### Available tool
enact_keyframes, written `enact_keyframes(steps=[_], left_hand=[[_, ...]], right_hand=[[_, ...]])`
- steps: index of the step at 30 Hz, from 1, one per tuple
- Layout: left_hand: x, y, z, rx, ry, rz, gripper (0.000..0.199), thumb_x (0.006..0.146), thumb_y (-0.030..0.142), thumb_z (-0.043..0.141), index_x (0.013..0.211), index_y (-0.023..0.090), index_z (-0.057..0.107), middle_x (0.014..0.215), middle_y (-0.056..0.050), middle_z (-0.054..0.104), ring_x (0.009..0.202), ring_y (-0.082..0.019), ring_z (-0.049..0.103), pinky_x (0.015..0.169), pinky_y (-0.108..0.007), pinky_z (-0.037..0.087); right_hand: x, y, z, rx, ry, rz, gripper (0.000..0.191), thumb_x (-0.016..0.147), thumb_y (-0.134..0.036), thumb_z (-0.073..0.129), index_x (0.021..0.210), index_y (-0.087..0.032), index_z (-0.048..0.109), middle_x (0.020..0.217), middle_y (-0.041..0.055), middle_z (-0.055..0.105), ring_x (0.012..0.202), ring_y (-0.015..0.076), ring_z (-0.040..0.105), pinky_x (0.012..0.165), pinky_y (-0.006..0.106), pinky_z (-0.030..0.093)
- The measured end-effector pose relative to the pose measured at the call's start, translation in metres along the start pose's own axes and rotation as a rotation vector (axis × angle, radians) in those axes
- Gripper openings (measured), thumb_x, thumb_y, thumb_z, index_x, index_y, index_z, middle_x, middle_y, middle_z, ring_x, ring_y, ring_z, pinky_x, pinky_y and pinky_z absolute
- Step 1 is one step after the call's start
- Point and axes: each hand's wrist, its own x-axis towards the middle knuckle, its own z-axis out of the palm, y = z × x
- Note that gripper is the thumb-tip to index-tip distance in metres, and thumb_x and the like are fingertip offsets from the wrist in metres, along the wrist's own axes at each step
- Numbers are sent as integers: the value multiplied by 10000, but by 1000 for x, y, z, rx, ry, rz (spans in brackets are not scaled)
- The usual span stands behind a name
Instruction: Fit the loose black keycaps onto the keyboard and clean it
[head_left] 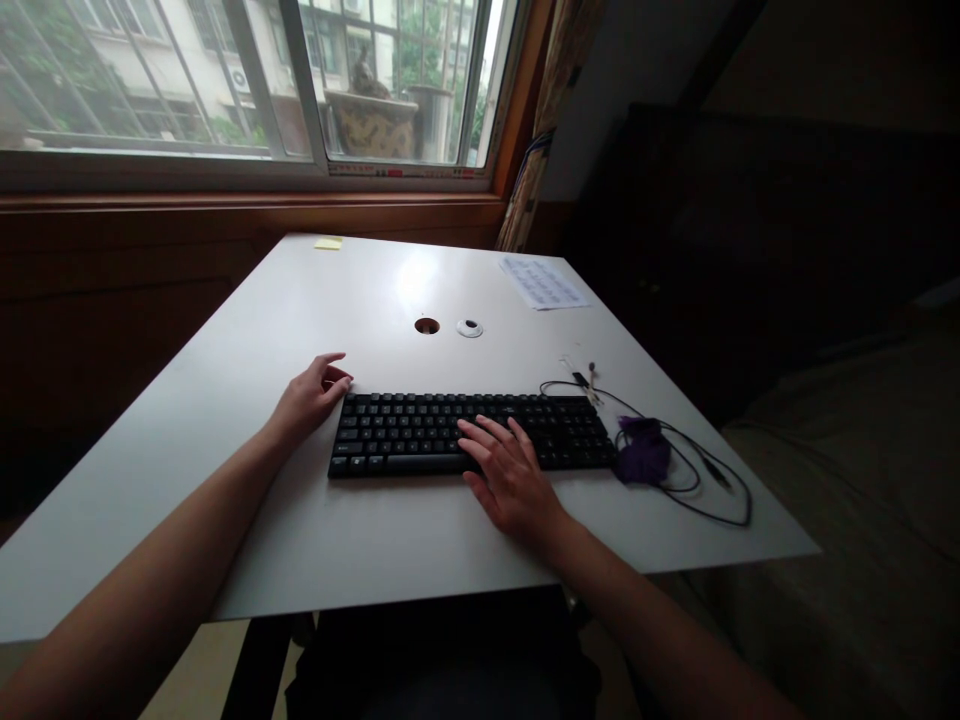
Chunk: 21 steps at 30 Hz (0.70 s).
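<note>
A black keyboard (420,430) lies flat on the white table (360,540) in front of me. My left hand (311,395) is at its upper left corner, fingers bent and apart, thumb close to the edge; whether it touches the keyboard I cannot tell. Over the middle of the keys my right hand (510,475) rests palm down with its fingers spread. Neither hand grips anything. Just right of the keyboard sits a purple cloth (643,450) with a black cable (748,500) looped around it.
Small thin items (589,383) lie behind the keyboard's right end. Farther back are a round cable hole (427,326), a white ring-shaped cover (470,328), printed papers (544,283) and a yellow sticky note (328,243). A window (390,100) stands beyond the table.
</note>
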Motion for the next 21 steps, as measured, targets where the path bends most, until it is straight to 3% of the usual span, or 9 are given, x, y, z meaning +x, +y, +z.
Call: enact_keyframes(steps=[7,15,21], left_hand=[[2,-6,2,38,-21,33,517,920,439,605,1383,218,543,1035,-83,752,929,-254,720,863,-392,564],[2,-7,1,66,-27,49,485,930,451,594,1356,222,573,1037,-80,749,938,-252,716,853,-378,557],[4,-3,-2,154,-61,133,387,953,488,531,1119,204,734,1061,-94,745,945,-260,689,869,-384,517]], right_hand=[[0,0,2,-60,20,-35,413,1021,-308,527,1428,-243,530,1487,55,574,1451,276,409,1263,587,197],[-2,-1,5,-88,56,-32,424,986,-348,593,1395,-238,594,1308,67,668,1367,310,455,1249,601,241],[-2,0,4,-34,98,-59,367,979,-281,590,1342,-235,619,1228,64,703,1318,277,531,1243,581,266]])
